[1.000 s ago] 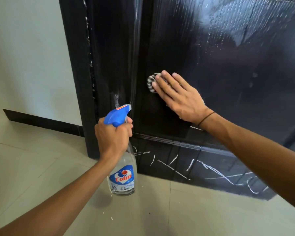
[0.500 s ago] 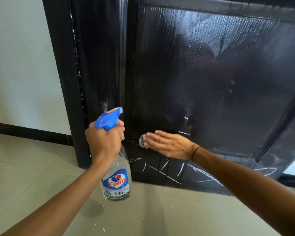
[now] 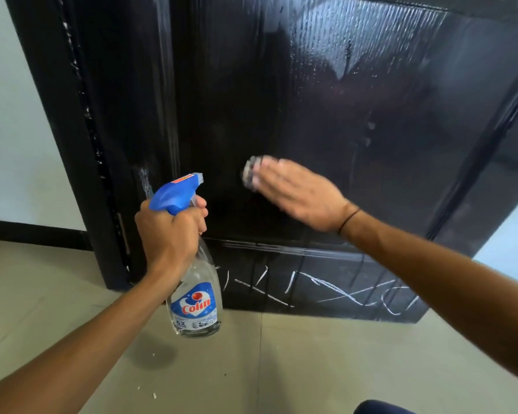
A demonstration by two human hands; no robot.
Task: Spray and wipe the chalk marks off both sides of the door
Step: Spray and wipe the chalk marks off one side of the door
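Observation:
A glossy black door (image 3: 356,115) fills the view, wet and streaked on its large panel. White chalk marks (image 3: 335,289) cross its bottom rail. My left hand (image 3: 169,234) grips the neck of a clear spray bottle (image 3: 196,297) with a blue trigger head and a Colin label, held low in front of the door's left edge. My right hand (image 3: 296,192) presses flat on the lower part of the panel, fingers straight, over a striped cloth (image 3: 250,171) that peeks out at the fingertips. The hand is motion-blurred.
The black door frame (image 3: 72,144) stands at the left against a pale wall (image 3: 9,130) with a black skirting. Beige floor tiles (image 3: 281,369) carry small white specks. A dark blue object (image 3: 380,407) shows at the bottom edge.
My right hand with the cloth slid down the panel to its lower edge, then came back up a little. The left hand kept the bottle in about the same place.

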